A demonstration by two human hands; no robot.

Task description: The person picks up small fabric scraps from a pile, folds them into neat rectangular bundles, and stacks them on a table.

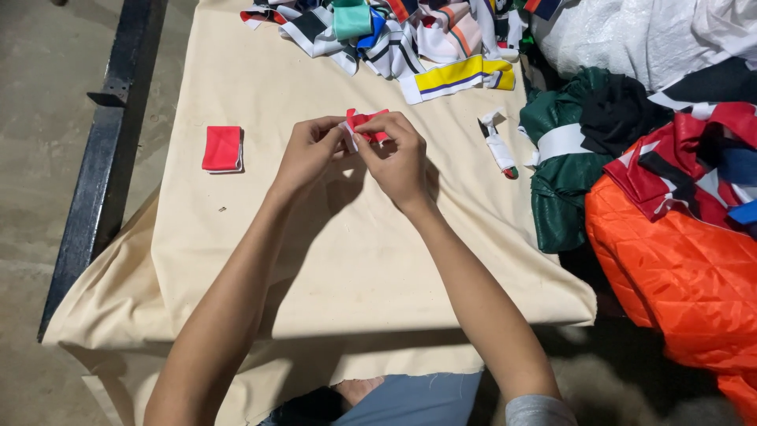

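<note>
1. Cream canvas covers the counter (331, 260), draped over its near edge and lying beside a dark metal rail (102, 158) along its left edge.
2. Orange quilted fabric (678, 276) is heaped off the right edge, with a green garment (564, 197) and red-and-white pieces above it.
3. Striped knit trims (410, 39) in yellow, white, teal and red crowd the far edge.
4. Both arms reach to mid-counter. The left hand (306, 150) pinches the left end of a small red-and-white fabric piece (364, 122); the right hand (398, 162) is closed over its right end, so each grip is clenched on that piece, held just above the canvas.
5. One folded red piece (222, 147) lies flat near the left edge, well apart from the hands.
6. A rolled white strip (498, 146) with a red-green tip rests near the right edge.
7. Judged from the pinch, the fold goes best with edges matched between thumb and fingertips, corners kept square, then pressed flat on bare canvas so the piece sits as neatly as the finished red one.
</note>
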